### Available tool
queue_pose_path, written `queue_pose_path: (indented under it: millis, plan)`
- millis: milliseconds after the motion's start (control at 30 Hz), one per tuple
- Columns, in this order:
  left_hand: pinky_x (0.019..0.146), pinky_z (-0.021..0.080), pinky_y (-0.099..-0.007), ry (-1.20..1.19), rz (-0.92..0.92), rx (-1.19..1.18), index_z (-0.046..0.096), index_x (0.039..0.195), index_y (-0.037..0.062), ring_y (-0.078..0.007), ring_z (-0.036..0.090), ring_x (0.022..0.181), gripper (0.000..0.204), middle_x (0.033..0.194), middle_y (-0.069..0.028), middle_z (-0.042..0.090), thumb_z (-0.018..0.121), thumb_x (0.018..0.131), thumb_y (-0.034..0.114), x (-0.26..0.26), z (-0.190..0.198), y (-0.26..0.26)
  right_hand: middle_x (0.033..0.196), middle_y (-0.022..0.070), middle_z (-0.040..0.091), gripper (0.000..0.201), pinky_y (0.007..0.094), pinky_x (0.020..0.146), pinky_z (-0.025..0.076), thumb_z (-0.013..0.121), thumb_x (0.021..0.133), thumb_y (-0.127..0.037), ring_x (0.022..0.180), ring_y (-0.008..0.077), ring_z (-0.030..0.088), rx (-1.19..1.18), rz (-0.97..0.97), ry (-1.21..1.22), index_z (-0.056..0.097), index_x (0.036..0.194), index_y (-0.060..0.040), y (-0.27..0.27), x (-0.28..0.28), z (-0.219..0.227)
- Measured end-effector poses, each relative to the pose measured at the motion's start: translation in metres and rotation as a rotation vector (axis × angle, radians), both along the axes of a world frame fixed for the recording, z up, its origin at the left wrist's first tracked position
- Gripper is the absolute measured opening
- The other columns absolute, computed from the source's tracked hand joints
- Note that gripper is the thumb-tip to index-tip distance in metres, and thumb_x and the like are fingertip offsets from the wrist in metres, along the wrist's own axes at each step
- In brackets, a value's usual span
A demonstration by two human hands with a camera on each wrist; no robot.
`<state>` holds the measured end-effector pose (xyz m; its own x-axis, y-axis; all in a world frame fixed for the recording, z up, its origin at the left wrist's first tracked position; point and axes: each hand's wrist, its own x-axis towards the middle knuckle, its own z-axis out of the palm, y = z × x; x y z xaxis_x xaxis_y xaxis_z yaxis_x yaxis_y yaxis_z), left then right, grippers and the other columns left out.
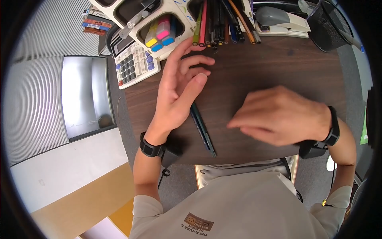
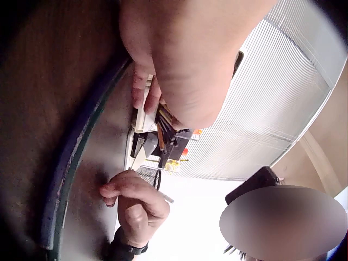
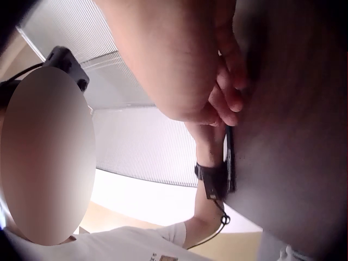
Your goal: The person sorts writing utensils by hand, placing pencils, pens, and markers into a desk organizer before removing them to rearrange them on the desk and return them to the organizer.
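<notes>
Two slim, straight pencils [image 1: 204,130] lie beside my left hand [image 1: 179,89], its fingers loosely spread, gripping nothing; my right hand [image 1: 282,115] hovers, fingers loosely bent, visibly empty, with smooth wood-grain tabletop [image 1: 238,71] bare between, front edge near.

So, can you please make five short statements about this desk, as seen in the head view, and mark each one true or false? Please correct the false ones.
1. Two pencils lie side by side on the desk. True.
2. The person's right grip holds the stapler. False: the stapler stands apart from it, at the far side of the desk.
3. Yellow, pink and blue highlighters sit in the white organizer. True.
4. The calculator is to the right of the organizer. False: it is on the left side.
5. The mesh cup is to the right of the stapler. True.
</notes>
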<state>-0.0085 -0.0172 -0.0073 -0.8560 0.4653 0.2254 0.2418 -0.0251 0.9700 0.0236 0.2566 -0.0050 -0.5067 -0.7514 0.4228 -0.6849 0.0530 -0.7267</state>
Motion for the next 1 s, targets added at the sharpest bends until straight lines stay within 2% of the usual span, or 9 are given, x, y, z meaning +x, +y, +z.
queue_pose_path:
  millis: [200, 300, 433, 567, 667, 733, 833, 867, 1000]
  plan:
    - [0.123, 0.041, -0.0548, 0.042, 0.017, -0.023, 0.018, 0.174, 0.0029, -0.0369, 0.043, 0.154, 0.077, 0.168, -0.0192, 0.036, 0.056, 0.107, 0.009, 0.004, -0.001, 0.010, 0.131, 0.0034, 0.070, 0.044, 0.0369, 0.095, 0.054, 0.070, 0.089, -0.011, 0.118, 0.0229, 0.062, 0.094, 0.334, 0.019, 0.067, 0.133, -0.0012, -0.009, 0.019, 0.007]
    - [0.125, 0.039, -0.0555, 0.030, 0.046, -0.029, 0.015, 0.174, 0.0012, -0.0354, 0.040, 0.156, 0.079, 0.169, -0.0188, 0.035, 0.054, 0.106, 0.008, 0.005, 0.003, 0.014, 0.134, 0.0033, 0.069, 0.045, 0.0353, 0.093, 0.052, 0.070, 0.090, -0.011, 0.118, 0.0233, 0.061, 0.049, 0.366, 0.059, 0.066, 0.134, -0.0007, -0.014, 0.030, 0.001]
    - [0.125, 0.039, -0.0555, 0.019, 0.063, -0.010, 0.015, 0.174, 0.0002, -0.0347, 0.041, 0.155, 0.079, 0.167, -0.0182, 0.036, 0.054, 0.106, 0.008, 0.005, 0.003, 0.015, 0.113, 0.0035, 0.066, 0.027, 0.0354, 0.089, 0.052, 0.068, 0.089, -0.014, 0.108, 0.0227, 0.060, 0.121, 0.352, 0.100, 0.070, 0.114, -0.0047, -0.017, 0.034, -0.001]
    - [0.123, 0.042, -0.0546, 0.020, 0.052, 0.008, 0.017, 0.173, -0.0001, -0.0346, 0.041, 0.155, 0.078, 0.166, -0.0173, 0.038, 0.055, 0.106, 0.009, 0.003, 0.000, 0.010, 0.101, 0.0075, 0.060, 0.018, 0.0378, 0.081, 0.057, 0.069, 0.088, -0.013, 0.096, 0.0255, 0.063, 0.155, 0.139, 0.163, 0.069, 0.104, -0.0050, -0.010, 0.017, -0.002]
    - [0.118, 0.046, -0.0454, 0.006, 0.026, 0.071, 0.021, 0.173, 0.0018, -0.0302, 0.047, 0.150, 0.075, 0.172, -0.0168, 0.031, 0.059, 0.108, 0.003, 0.000, -0.002, 0.005, 0.108, 0.0105, 0.060, 0.034, 0.0432, 0.086, 0.061, 0.077, 0.085, -0.008, 0.101, 0.0302, 0.067, 0.147, -0.042, 0.110, 0.068, 0.118, -0.0044, 0.002, 0.001, 0.000]
    - [0.117, 0.048, -0.0443, 0.011, 0.032, 0.075, 0.023, 0.173, 0.0013, -0.0296, 0.049, 0.148, 0.075, 0.169, -0.0168, 0.035, 0.059, 0.108, 0.002, 0.000, -0.002, 0.005, 0.117, 0.0114, 0.061, 0.047, 0.0439, 0.090, 0.061, 0.082, 0.085, -0.010, 0.108, 0.0328, 0.068, 0.237, -0.220, 0.142, 0.065, 0.129, -0.0071, 0.011, -0.007, 0.011]
    - [0.116, 0.049, -0.0428, 0.019, 0.023, 0.059, 0.025, 0.171, 0.0005, -0.0286, 0.051, 0.146, 0.073, 0.165, -0.0169, 0.039, 0.060, 0.107, 0.001, 0.001, -0.001, 0.005, 0.103, 0.0113, 0.067, 0.028, 0.0455, 0.082, 0.060, 0.083, 0.085, -0.013, 0.098, 0.0331, 0.071, 0.419, -0.379, 0.181, 0.070, 0.109, -0.0051, 0.027, -0.022, 0.021]
    - [0.115, 0.049, -0.0424, 0.020, 0.016, 0.050, 0.026, 0.171, 0.0003, -0.0283, 0.051, 0.145, 0.072, 0.164, -0.0169, 0.041, 0.059, 0.107, 0.001, 0.001, 0.000, 0.005, 0.090, 0.0108, 0.067, 0.020, 0.0456, 0.077, 0.058, 0.083, 0.085, -0.013, 0.089, 0.0333, 0.071, 0.414, -0.447, 0.194, 0.070, 0.097, -0.0043, 0.028, -0.023, 0.022]
    - [0.114, 0.049, -0.0410, 0.014, 0.022, 0.064, 0.030, 0.169, -0.0006, -0.0271, 0.054, 0.142, 0.068, 0.160, -0.0170, 0.045, 0.059, 0.107, 0.000, 0.001, -0.001, 0.005, 0.081, 0.0062, 0.064, 0.020, 0.0412, 0.068, 0.053, 0.084, 0.083, -0.007, 0.079, 0.0287, 0.066, 0.370, -0.446, 0.227, 0.071, 0.099, -0.0064, 0.031, -0.025, 0.013]
